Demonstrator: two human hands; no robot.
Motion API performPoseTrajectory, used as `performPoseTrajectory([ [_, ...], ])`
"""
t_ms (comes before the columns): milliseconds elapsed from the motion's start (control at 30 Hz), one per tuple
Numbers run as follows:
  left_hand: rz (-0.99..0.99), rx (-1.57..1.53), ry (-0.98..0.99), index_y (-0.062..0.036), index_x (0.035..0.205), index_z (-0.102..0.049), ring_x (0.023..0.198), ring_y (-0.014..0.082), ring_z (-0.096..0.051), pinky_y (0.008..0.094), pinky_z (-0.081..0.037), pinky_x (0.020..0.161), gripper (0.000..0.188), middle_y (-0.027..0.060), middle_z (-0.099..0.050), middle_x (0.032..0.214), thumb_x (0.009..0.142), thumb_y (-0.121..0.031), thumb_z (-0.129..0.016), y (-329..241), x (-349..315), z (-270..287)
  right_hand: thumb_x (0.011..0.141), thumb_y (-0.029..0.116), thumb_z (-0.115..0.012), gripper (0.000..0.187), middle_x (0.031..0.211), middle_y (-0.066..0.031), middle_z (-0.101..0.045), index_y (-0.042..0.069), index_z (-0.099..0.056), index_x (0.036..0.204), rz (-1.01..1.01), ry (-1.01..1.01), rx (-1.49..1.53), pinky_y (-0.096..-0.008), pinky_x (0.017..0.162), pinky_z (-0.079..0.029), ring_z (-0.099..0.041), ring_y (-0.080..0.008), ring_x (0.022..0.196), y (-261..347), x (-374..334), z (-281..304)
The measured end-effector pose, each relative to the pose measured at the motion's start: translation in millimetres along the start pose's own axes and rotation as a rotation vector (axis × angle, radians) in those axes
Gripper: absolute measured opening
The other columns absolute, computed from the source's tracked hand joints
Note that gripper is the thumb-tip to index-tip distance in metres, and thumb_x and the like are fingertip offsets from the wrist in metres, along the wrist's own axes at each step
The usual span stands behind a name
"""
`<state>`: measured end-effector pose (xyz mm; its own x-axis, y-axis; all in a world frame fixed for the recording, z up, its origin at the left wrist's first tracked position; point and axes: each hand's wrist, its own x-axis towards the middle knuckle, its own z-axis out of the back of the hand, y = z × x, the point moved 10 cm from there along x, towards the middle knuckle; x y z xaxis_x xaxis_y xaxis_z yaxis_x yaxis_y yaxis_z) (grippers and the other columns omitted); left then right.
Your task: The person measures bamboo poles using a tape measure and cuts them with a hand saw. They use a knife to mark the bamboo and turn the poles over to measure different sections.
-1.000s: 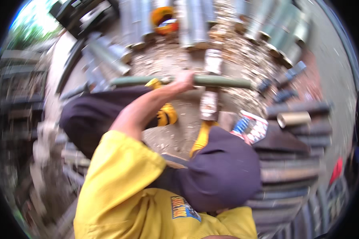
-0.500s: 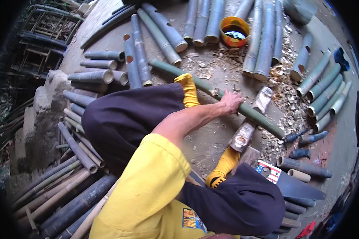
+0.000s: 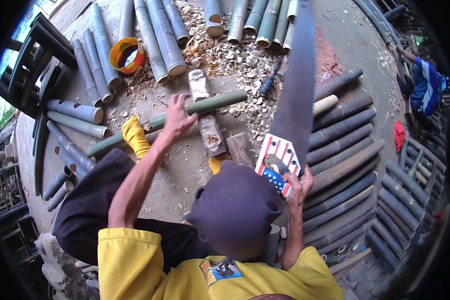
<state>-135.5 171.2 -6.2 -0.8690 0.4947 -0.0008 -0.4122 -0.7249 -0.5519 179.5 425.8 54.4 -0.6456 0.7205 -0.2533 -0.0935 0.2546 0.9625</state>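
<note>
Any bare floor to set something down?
Mostly bare floor lies between the left yellow sock and wooden block, nearside of the green pole; another strip between the bamboo row and red cloth. Crowded: chips beyond the pole, that row beside the saw.

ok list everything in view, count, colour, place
Handsaw: one, grey-bladed, centre right
Bamboo pole: one, green, centre left
Wooden blocks: at least two, brown, centre
Bamboo tubes: many, green to dark, all around
Bucket: one, yellow-orange, upper left
Wood chips: many, pale, upper centre
Small tool: one, dark, near handsaw
Cloth: one, red, far right
Person: one, blue top, far right
Shirt: one, yellow, bottom
Left hand: one, bare, over pole
Right hand: one, bare, gripping handsaw
</note>
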Motion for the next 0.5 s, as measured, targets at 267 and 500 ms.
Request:
performPoseTrajectory([
  [267, 0.343, -1.452, 0.669, 0.0016, 0.093, -0.063, 0.069, 0.0142, -0.064, 0.0274, -0.054, 0.057, 0.021, 0.0087, -0.066, 0.081, 0.08, -0.012, -0.07, -194.3, -66.0, -81.3, 0.069, 0.002, -0.054, 0.041, 0.087, -0.0137, -0.059, -0.007, -0.051, 0.109, 0.176, 0.054, -0.315, -0.0304, 0.07, -0.045, -0.055, -0.0185, 0.075, 15.5, 10.6, -28.3],
  [500, 0.269, -1.149, 0.5, 0.0039, 0.098, -0.059, 0.067, 0.0136, -0.06, 0.0266, -0.049, 0.059, 0.032, 0.0073, -0.064, 0.077, 0.082, -0.022, -0.065, -200.0, -54.2, -94.9, 0.065, 0.008, -0.058, 0.071, 0.106, -0.0218, -0.056, -0.004, -0.04, 0.133, 0.722, 0.426, -1.092, -0.0464, 0.097, -0.038, -0.055, -0.0345, 0.101, 61.5, -44.9, -94.7],
])
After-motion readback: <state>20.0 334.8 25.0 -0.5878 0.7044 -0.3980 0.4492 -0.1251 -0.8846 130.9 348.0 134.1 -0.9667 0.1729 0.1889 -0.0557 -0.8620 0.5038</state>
